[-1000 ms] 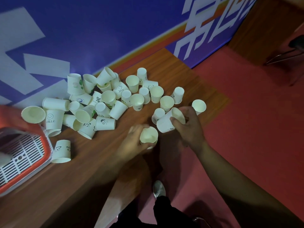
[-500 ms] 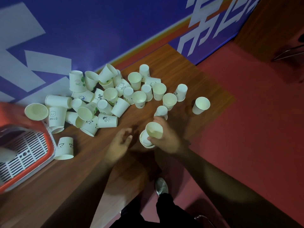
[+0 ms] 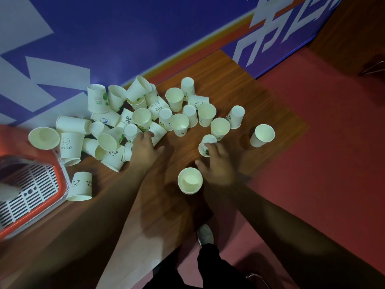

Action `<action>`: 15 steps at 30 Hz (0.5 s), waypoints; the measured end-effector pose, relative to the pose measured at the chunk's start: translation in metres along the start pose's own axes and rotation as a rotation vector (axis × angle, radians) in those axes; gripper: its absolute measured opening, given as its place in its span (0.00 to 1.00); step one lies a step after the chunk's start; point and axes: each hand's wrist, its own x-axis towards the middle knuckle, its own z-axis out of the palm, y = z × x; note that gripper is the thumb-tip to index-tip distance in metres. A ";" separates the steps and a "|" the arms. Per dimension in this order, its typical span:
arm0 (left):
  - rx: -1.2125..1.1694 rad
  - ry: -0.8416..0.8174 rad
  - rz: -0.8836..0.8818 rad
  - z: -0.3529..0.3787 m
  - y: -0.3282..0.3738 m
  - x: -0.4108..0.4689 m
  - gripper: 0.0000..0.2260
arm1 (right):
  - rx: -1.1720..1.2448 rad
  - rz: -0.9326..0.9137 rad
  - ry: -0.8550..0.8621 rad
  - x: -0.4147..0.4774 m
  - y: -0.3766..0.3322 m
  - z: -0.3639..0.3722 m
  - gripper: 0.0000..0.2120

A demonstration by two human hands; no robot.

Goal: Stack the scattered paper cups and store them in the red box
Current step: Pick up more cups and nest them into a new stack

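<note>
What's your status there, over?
Left hand open at cup pile. Right hand touching overturned cup. Nested cups stand free between hands. Red box at left edge.

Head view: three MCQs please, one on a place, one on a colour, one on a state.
1. The red box sits:
A) left of the cup pile
B) right of the pile
C) behind the pile, against the wall

2. The floor beside the table is:
A) grey
B) red
C) green

3. The cup nearest the person is:
A) on its side
B) upside down
C) upright, mouth up

Key:
1 A, its rim shows at the left edge of the view, past the leftmost cups.
2 B, red surface lies right of the wood.
3 C, its open rim faces the camera.
</note>
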 end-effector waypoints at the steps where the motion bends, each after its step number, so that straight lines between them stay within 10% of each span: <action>1: 0.058 0.004 -0.021 0.002 -0.002 0.007 0.29 | -0.054 0.017 0.021 0.010 0.006 0.000 0.30; 15: 0.269 -0.051 -0.126 0.031 -0.018 0.054 0.30 | -0.541 -0.108 -0.106 0.053 0.041 0.022 0.16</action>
